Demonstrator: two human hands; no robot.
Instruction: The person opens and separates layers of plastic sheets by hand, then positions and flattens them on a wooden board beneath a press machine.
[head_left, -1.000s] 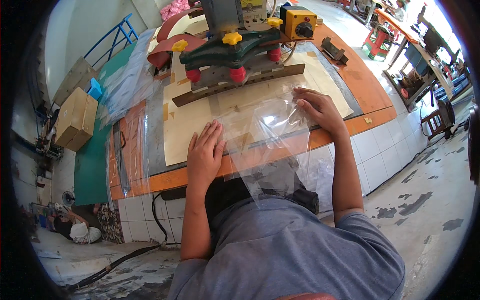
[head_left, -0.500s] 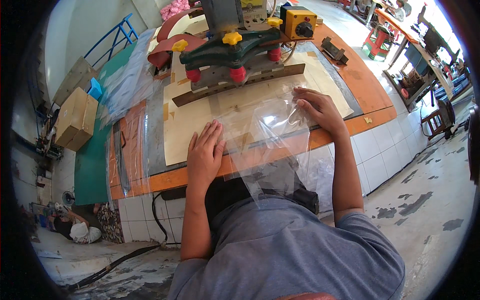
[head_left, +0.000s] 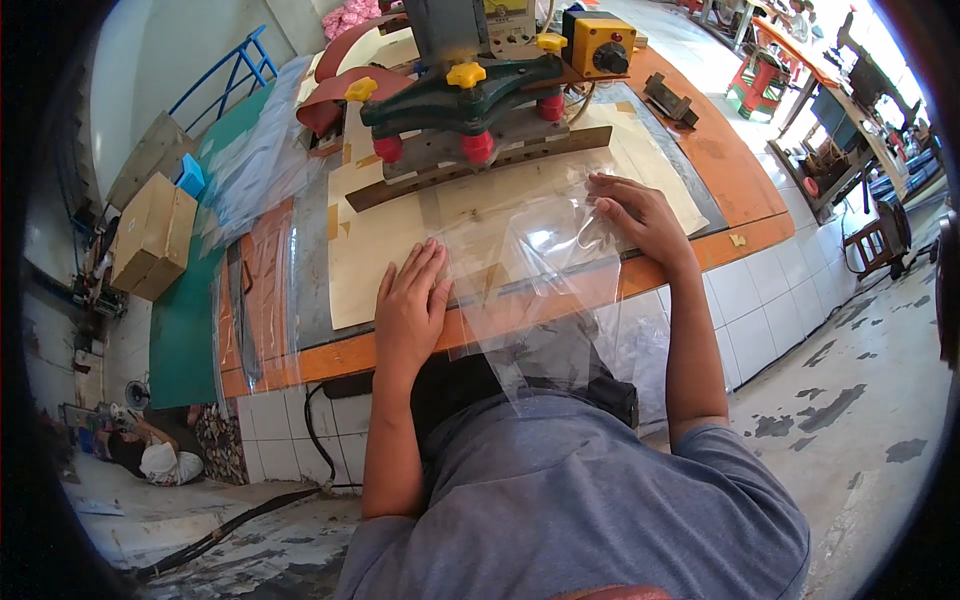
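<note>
A clear plastic sheet (head_left: pixel 535 265), creased and glossy, lies over the cream board (head_left: pixel 385 225) and hangs past the table's front edge toward my lap. My left hand (head_left: pixel 410 290) rests flat at the sheet's left edge, fingers stretched out. At its upper right corner, my right hand (head_left: pixel 635 215) has bent fingers and the thumb close to them, with the film at the fingertips. Just beyond the sheet stands a press machine (head_left: pixel 470 115) with yellow star knobs and red spacers. Its long metal bar (head_left: pixel 490 168) sits low across the board, beyond both hands.
A yellow control box (head_left: pixel 597 45) with a black dial is beside the press. Metal blocks (head_left: pixel 670 100) lie on the orange tabletop (head_left: pixel 720 150). Leftward are stacked clear sheets (head_left: pixel 255 160), a green surface (head_left: pixel 180 340) and a cardboard box (head_left: pixel 153 235). Another person (head_left: pixel 165 455) is at far lower left.
Both hands and the plastic sheet keep the same place. At the far lower left, the other person has shifted slightly.
</note>
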